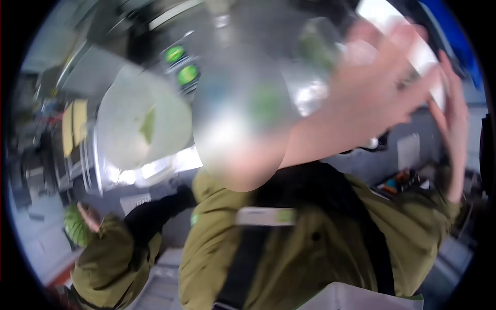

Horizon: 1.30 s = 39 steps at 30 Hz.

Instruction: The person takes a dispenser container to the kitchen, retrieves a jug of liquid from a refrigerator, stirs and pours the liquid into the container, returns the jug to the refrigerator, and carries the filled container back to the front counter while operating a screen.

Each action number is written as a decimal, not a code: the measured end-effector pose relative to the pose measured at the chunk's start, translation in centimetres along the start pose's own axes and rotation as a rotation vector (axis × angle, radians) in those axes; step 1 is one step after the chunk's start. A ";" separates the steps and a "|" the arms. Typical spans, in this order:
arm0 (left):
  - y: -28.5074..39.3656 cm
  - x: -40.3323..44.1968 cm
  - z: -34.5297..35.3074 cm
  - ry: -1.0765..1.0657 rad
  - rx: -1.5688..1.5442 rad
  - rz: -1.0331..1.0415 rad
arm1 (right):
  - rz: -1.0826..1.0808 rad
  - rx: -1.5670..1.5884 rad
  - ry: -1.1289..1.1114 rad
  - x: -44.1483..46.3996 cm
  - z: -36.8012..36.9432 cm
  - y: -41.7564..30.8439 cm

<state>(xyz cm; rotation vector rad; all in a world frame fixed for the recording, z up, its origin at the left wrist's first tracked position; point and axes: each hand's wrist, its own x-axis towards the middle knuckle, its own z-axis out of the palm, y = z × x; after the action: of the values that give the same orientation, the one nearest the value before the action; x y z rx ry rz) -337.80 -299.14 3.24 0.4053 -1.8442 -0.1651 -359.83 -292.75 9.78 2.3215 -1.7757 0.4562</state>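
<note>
My left hand (385,77), smeared by motion, reaches across to the right with its fingers stretched and spread. Beyond its fingertips runs a long white strip (380,15). My right hand (453,103) is raised at the far right, thumb and fingers apart around the lower end of this strip; whether it touches the strip I cannot tell. Beside my left hand is a blurred clear bag or tub with green contents (315,46). A shiny crumpled patch (310,95) lies below it. A round blur hides the middle of the view and part of my left forearm.
A translucent white tub (116,119) with a green leaf piece in it stands at left. Two small green-topped packs (187,75) lie on the dark counter (248,31). At lower left a person in an olive jacket (113,258) has a hand at a ribbed green round thing (75,225).
</note>
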 end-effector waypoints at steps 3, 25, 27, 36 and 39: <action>-0.1 -8.2 -8.7 0.115 0.334 -0.109 | 0.250 0.225 0.194 -4.7 2.8 2.3; 12.2 -29.7 -22.5 0.957 0.546 -0.962 | 0.354 0.111 0.220 -3.7 8.5 -3.6; 12.5 -27.4 -20.4 0.958 0.435 -0.926 | 0.307 0.113 0.095 -2.6 10.8 -4.0; 0.9 -15.5 -4.6 -0.033 -0.233 -0.763 | 0.347 0.030 0.004 -0.5 17.3 -1.4; -5.9 -10.5 2.0 0.024 -0.202 -0.875 | 0.363 0.015 -0.068 -0.3 17.1 -1.4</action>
<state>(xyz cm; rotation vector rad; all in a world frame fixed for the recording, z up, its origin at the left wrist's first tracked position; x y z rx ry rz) -335.81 -301.06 -8.69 1.0411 -1.4959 -0.9239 -356.35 -297.70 -6.28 2.0463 -2.2434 0.4462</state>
